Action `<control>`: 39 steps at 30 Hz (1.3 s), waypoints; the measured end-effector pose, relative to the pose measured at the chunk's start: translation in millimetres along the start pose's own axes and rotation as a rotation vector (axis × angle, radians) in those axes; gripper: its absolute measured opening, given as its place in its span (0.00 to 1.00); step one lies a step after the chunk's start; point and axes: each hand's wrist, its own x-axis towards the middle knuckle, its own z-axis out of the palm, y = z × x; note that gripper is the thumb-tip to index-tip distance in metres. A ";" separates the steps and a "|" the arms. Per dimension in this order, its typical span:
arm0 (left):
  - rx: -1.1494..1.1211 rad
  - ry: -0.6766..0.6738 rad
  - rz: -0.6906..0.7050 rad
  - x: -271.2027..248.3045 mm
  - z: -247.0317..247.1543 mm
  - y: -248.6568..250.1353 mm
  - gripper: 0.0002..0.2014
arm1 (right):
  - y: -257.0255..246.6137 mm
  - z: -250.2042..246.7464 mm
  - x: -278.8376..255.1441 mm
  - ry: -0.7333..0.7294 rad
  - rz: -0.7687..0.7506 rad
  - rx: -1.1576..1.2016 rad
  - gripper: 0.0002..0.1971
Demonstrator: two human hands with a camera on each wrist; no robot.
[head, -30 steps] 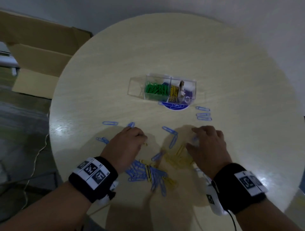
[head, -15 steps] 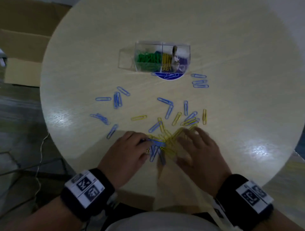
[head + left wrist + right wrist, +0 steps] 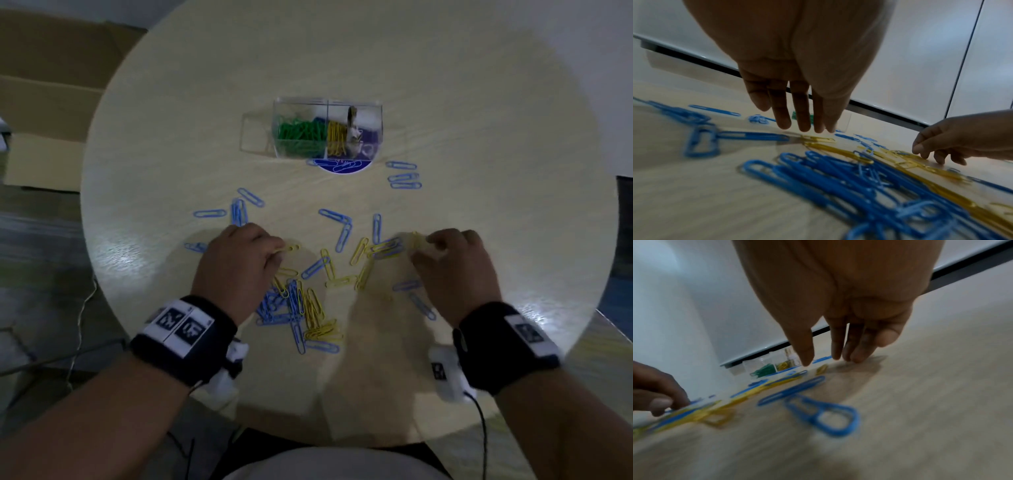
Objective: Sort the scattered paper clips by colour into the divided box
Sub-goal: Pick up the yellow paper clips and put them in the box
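A clear divided box stands mid-table with green clips in its left cell and yellow clips beside them. Blue and yellow clips lie scattered in front, thickest in a mixed pile between my wrists. My left hand reaches forward with straight fingers, their tips at a single yellow clip. Over at the right edge of the scatter, my right hand has its fingertips down on the table, thumb apart, with a yellow clip between them. Neither hand shows a clip lifted.
Three blue clips lie right of the box, more blue ones to the left. A round blue label sits at the box's front. A cardboard box and cables are on the floor left of the round table.
Both hands left the pile at the near edge and moved forward and apart: the left to a yellow clip on the left, the right to yellow clips on the right.
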 end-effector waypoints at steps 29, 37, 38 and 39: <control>-0.069 -0.098 0.313 20.6 20.6 30.9 0.11 | -0.8 11.7 13.5 -0.152 -0.358 0.017 0.11; 0.067 -0.146 0.392 21.4 24.1 21.3 0.07 | -21.2 8.4 20.0 -0.181 -0.743 0.042 0.03; 0.079 -0.161 0.371 22.5 21.8 22.2 0.05 | -26.3 11.7 21.0 -0.230 -0.821 -0.001 0.04; 0.088 -0.180 0.349 24.2 19.7 23.5 0.05 | -29.9 14.9 23.0 -0.264 -0.880 -0.052 0.05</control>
